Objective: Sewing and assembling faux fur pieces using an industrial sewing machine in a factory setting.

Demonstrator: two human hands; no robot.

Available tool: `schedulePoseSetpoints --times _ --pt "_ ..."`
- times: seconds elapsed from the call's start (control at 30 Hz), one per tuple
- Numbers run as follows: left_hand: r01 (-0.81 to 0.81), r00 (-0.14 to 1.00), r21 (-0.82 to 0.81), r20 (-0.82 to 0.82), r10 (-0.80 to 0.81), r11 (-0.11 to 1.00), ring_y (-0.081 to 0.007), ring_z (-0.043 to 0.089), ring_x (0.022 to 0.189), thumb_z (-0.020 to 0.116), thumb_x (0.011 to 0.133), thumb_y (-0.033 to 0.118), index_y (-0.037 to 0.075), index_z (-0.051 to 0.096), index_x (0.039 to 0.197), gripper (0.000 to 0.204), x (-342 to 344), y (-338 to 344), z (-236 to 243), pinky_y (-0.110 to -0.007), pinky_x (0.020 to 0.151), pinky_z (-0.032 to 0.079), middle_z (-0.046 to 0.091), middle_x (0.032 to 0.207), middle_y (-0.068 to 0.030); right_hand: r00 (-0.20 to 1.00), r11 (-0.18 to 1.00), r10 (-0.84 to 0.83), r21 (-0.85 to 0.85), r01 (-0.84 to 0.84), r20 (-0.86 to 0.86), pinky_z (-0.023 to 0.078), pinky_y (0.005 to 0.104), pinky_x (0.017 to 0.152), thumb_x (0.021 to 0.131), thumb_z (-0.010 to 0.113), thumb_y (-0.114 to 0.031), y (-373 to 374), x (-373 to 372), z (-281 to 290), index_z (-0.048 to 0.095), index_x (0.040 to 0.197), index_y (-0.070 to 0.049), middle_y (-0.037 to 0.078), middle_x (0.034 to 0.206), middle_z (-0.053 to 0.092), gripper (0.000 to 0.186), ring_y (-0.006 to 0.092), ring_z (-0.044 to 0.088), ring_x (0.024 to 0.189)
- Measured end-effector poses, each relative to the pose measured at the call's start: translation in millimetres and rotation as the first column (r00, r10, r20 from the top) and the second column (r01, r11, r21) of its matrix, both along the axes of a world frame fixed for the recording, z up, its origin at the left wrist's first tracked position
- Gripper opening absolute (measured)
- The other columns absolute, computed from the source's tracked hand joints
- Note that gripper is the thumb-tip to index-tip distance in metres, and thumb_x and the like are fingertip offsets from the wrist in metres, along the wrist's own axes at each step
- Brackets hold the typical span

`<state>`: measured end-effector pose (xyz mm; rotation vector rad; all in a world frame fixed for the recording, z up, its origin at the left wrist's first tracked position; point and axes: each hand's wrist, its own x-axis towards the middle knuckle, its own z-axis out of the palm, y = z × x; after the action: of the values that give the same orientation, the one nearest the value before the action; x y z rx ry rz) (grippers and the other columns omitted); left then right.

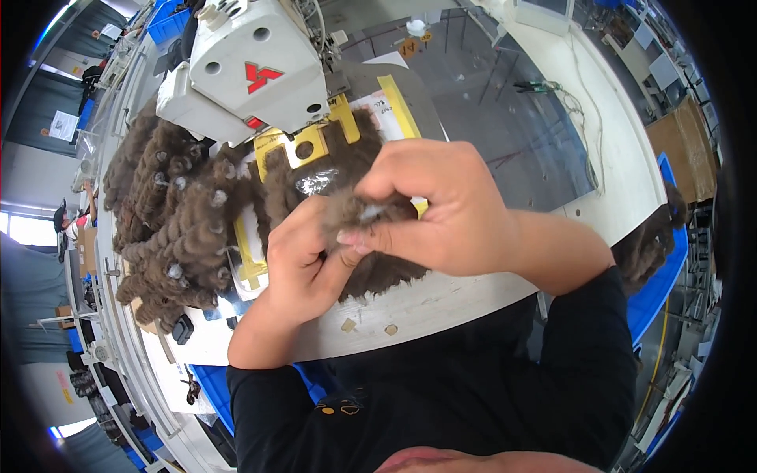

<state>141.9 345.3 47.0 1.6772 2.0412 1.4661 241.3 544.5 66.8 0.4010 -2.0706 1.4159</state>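
Both my hands pinch a small tuft of brown furry fabric [353, 213] between fingers and thumbs, in front of the sewing machine's needle area. My left hand [303, 264] is at the piece's lower left, my right hand [441, 213] at its right, its thumb tip meeting the left one. Beneath and behind them, brown fur fabric [371, 280] lies in a template with yellow edges [394, 102], with a shiny clear patch [317, 181] on the fur. The white machine head [221, 71] stands above it. How much of the held tuft joins the fabric below, I cannot tell.
A pile of brown furry pieces [169, 229] lies left on the white table [489, 293]. Blue bins [654, 292] sit at right and below left [206, 382]; a small black object [183, 329] lies by the pile. Cables with clips [536, 87] lie back right. A co-worker [75, 221] is far left.
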Motion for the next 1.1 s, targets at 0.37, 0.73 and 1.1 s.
schedulePoseSetpoints --times 0.37,0.73,1.1 --pt "-0.151 0.908 0.162 0.413 0.072 0.975 -0.0075 0.058 0.07 0.066 0.098 -0.001 0.002 0.039 0.138 0.047 13 11 -30 -0.024 0.068 0.047 0.065 0.079 -0.0037 0.843 0.973 0.143 -0.228 -0.025 0.518 0.034 0.0257 0.054 0.088 0.083 -0.019 24 -26 -3 0.07 0.079 0.001 -0.003 0.063 0.056 0.025 0.0037 0.045 0.062" --pt "0.147 0.985 -0.349 0.138 -0.105 0.926 -0.0461 0.064 0.081 0.049 0.087 -0.007 0.006 0.057 0.131 0.046 -48 22 -20 -0.054 0.076 0.049 0.067 0.082 -0.0214 0.568 0.982 0.161 -0.188 -0.012 0.807 0.037 0.0244 0.051 0.09 0.079 -0.015 59 -90 -50 0.068 0.075 -0.002 -0.002 0.063 0.057 0.023 0.006 0.048 0.054" --pt "-0.216 0.651 -0.061 -0.753 0.097 0.974 -0.0192 0.063 0.07 0.062 0.077 0.015 0.009 0.065 0.082 0.008 -94 34 -67 -0.032 0.071 0.046 0.06 0.075 -0.004 0.757 0.978 -0.023 0.172 -0.12 0.654 0.052 0.0373 0.066 0.081 0.079 -0.017 53 -165 -85 0.072 0.098 0.003 0.013 0.077 0.07 0.028 0.0247 0.065 0.07"
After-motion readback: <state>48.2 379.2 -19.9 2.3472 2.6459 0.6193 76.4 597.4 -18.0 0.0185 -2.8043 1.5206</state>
